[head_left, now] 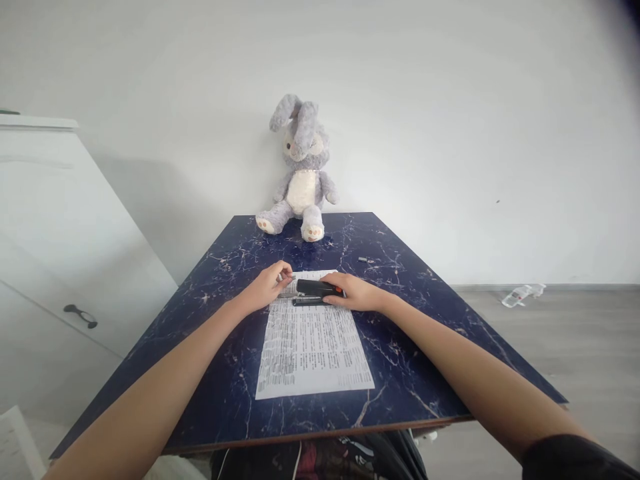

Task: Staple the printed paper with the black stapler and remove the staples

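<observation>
A printed sheet of paper (313,347) lies on the dark blue marbled table (210,373). A black stapler (315,291) with an orange tip lies across the sheet's far edge. My right hand (356,293) rests on the stapler's right end, fingers closed over it. My left hand (267,285) is at the sheet's far left corner, its fingers pinched together by the stapler's left end; what they hold, if anything, is too small to name.
A grey and white plush rabbit (301,173) sits at the table's far edge against the wall. A small dark object (366,259) lies on the table beyond my right hand. A white cabinet (55,260) stands at left. A plastic bottle (523,294) lies on the floor at right.
</observation>
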Motion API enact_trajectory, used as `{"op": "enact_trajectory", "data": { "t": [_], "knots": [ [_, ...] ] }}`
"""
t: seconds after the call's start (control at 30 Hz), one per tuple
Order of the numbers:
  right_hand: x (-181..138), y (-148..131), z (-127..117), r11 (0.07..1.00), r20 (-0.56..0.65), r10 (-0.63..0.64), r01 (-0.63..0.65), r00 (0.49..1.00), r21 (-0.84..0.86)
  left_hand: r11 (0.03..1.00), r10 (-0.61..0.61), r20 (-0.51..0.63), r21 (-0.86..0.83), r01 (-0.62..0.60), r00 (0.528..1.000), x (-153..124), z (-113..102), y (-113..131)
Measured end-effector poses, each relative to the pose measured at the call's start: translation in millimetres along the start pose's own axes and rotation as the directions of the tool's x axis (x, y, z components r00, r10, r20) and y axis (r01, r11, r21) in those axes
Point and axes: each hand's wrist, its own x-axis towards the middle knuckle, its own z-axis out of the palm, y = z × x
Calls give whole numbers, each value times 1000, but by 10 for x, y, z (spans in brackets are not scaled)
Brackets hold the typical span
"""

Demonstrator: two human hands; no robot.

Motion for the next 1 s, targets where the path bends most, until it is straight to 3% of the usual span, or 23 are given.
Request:
{"op": "enact_trajectory", "data": {
  "t": [0.1,0.3,0.63,1.0],
  "knots": [
    [1,-3,-3,1000,-2,4,-4,1000,1,1000,5,107,-13,-4,994,-20,-26,6],
    [6,-23,-20,1000,0,15,-15,1000,1,1000,20,201,-3,-20,979,-54,-83,111],
    [0,11,-1,1000,-5,14,-14,1000,-1,995,95,277,16,-103,956,-65,-106,200],
    [2,-1,-9,1000,-1,18,-18,1000,-2,983,176,269,0,-183,947,-57,-86,142]
  ]
}}
